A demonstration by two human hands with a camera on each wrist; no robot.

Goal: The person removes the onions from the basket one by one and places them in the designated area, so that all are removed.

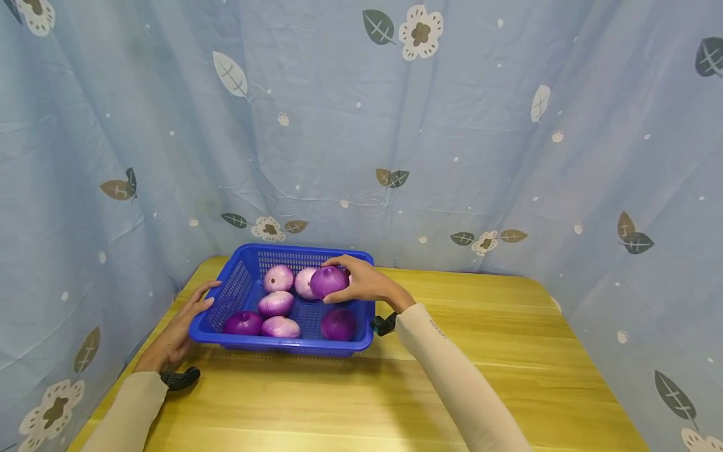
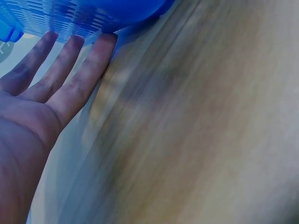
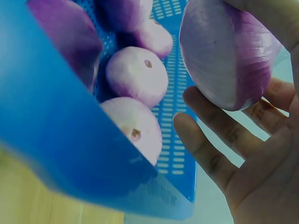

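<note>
A blue plastic basket (image 1: 288, 343) holds several red onions, some pale pink, some deep purple. My right hand (image 1: 367, 282) holds a purple onion (image 1: 329, 282) over the basket's right part, between thumb and fingers. In the right wrist view this onion (image 3: 224, 56) is partly pale, and two fingers are spread below it. A dark onion (image 1: 338, 324) lies in the near right corner beneath. My left hand (image 1: 182, 324) is at the basket's left side; in the left wrist view its straight fingers (image 2: 79, 93) touch the slotted wall (image 2: 70, 18), while the thumb is out of sight.
The basket stands on the left part of a wooden table (image 1: 480, 351). A blue curtain (image 1: 339, 125) with leaves and flowers hangs behind and at both sides. Each wrist carries a black device, such as the left one (image 1: 181, 378).
</note>
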